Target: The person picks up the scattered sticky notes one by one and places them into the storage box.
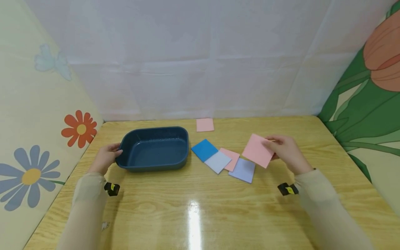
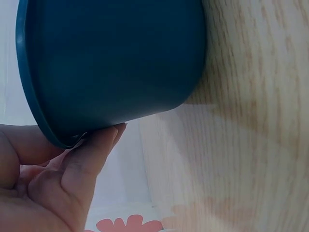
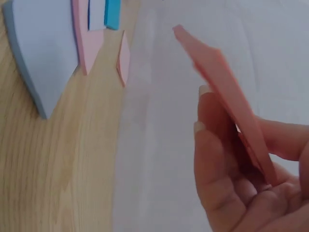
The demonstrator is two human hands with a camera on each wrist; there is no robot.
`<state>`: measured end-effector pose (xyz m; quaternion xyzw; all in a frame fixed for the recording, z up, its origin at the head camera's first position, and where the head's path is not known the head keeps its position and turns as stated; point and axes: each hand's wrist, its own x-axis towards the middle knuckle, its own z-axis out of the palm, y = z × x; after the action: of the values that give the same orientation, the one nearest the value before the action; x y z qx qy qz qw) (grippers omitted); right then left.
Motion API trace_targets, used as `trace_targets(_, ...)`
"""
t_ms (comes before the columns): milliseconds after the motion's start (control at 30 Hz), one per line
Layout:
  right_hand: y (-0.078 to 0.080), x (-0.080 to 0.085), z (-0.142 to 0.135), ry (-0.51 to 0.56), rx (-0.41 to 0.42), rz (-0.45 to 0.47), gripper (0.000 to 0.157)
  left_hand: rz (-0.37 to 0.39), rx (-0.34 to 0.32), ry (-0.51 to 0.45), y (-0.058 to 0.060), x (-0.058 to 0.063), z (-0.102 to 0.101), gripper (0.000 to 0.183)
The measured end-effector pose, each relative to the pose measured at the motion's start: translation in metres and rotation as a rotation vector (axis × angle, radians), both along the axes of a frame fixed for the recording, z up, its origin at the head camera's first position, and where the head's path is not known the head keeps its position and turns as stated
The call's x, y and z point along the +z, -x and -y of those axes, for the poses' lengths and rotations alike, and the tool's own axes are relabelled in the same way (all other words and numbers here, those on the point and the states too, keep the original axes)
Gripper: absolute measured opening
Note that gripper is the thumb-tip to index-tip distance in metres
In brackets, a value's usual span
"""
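My left hand grips the left rim of a dark blue rectangular basin, thumb over the edge and fingers against the outer wall. The basin stands on the table with nothing inside. My right hand pinches a pink square pad between thumb and fingers, raised above the table. Just left of it lie overlapping square pads: a lavender one, a pink one, a pale grey-blue one and a bright blue one. In the right wrist view, the held pad is seen edge-on.
Another pink square lies alone at the table's back edge, against the white cloth backdrop. Walls with painted flowers flank the wooden table on both sides. A black wrist camera sits by the left cuff.
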<state>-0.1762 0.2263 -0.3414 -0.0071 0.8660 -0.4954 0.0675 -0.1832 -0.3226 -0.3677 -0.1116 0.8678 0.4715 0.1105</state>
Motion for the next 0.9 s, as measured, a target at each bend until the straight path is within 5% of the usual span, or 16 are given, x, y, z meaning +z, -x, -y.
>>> trace_targets(900, 0.015, 0.009, 0.035, 0.098, 0.040, 0.063, 0.047, 0.010, 0.001, -0.001, -0.002, -0.002, 0.001, 0.051)
